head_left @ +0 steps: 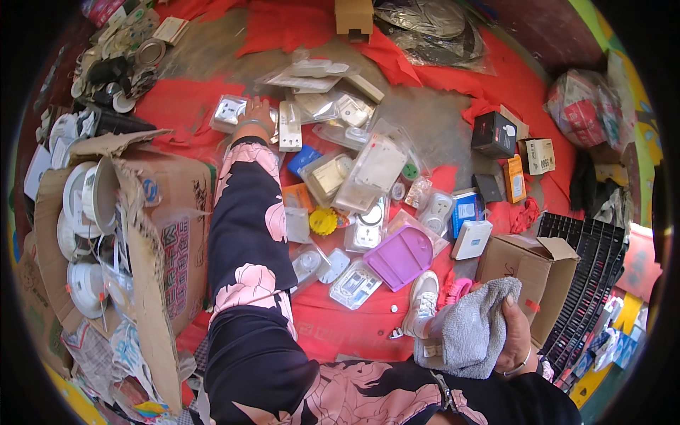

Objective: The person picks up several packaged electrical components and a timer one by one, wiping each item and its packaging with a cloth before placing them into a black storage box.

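Note:
My left arm stretches far forward across the red floor covering. My left hand (256, 115) lies over the right part of a white wall socket (230, 109) in clear packaging, its fingers closed about the pack. Close to my body on the right, my right hand (516, 333) grips a grey towelling cloth (471, 331), which hangs bunched in front of my lap. A white sneaker (424, 301) shows just beyond the cloth. To the right of my left hand stands a white switch plate (290, 126) in a narrow pack.
Several packaged sockets and switches (372, 173) are heaped in the middle, with a purple plastic scoop (400, 256) and a yellow round piece (323, 222) nearby. An open carton (159, 262) of white round fittings is at left; a smaller carton (520, 273) and black crate (584, 269) are at right.

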A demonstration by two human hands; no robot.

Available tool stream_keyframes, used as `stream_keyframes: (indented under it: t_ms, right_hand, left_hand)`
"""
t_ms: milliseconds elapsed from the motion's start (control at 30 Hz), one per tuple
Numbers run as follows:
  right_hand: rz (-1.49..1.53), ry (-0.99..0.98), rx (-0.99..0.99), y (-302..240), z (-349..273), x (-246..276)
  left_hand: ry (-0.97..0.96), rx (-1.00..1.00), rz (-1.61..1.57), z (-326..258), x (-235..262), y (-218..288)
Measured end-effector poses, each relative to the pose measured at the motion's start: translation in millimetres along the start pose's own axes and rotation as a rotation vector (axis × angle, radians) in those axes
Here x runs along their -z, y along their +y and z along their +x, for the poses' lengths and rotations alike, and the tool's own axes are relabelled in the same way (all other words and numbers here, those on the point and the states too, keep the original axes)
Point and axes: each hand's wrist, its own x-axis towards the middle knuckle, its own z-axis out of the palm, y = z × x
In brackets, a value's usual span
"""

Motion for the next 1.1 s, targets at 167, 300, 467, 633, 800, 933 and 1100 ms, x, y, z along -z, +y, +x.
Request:
stream_keyframes:
  t_ms: [167,300,467,633,800,933,1100]
  right_hand:
    - [0.012,0.059,0.037,-3,5,-6]
    - [-0.046,0.076,0.046,-3,3,-7]
    - [-0.057,0.087,0.075,4,-5,0]
    - [-0.09,0.014,0.043,9,-23,8]
    - [-0.047,-0.04,0.022,12,-36,12]
    - [-0.008,-0.04,0.001,9,-43,10]
    - [-0.016,-0.09,0.018,6,-33,3]
  left_hand:
    - [0.019,-0.006,0.065,20,4,3]
    - [-0.152,0.012,0.345,24,2,-8]
    - [-0.209,0.051,0.016,-21,-8,-16]
    - [-0.31,-0.063,0.101,-49,-41,-25]
    - [-0.602,-0.289,-0.02,-112,-35,-24]
    - [-0.6,-0.689,0.129,-121,-66,-14]
    - [0.376,-0.406,-0.227,-82,2,57]
